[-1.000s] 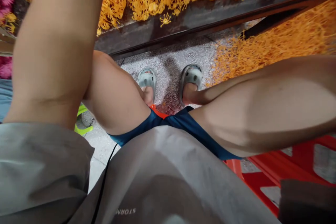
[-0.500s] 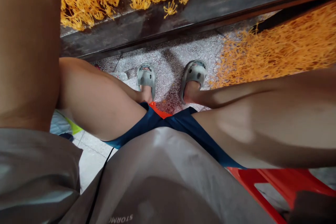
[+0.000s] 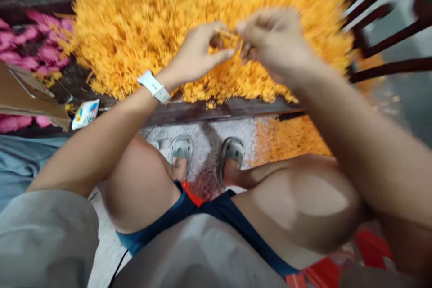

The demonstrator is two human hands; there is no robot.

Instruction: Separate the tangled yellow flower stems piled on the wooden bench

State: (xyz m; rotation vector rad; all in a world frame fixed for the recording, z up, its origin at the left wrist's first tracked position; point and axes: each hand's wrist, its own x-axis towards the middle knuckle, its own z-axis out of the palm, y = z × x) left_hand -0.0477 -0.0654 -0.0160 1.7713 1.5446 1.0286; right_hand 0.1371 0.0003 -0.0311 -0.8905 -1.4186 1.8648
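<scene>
Both hands are raised over a large heap of yellow-orange plastic flower pieces. My left hand, with a white watch on its wrist, is closed in a pinch on a thin yellow plastic flower piece. Close by on the right, my right hand is also closed, its fingertips pinching at the same piece. Motion blurs the fingertips and the exact shape of the piece.
Pink plastic pieces and a cardboard box lie at the left, near a small white packet. Orange stems cover floor below the dark wooden ledge. Dark wooden bars stand at the right.
My view has tilted up and shows more of the heap. Both hands, out of sight before, are now together over it with a yellow plastic flower piece between them.
</scene>
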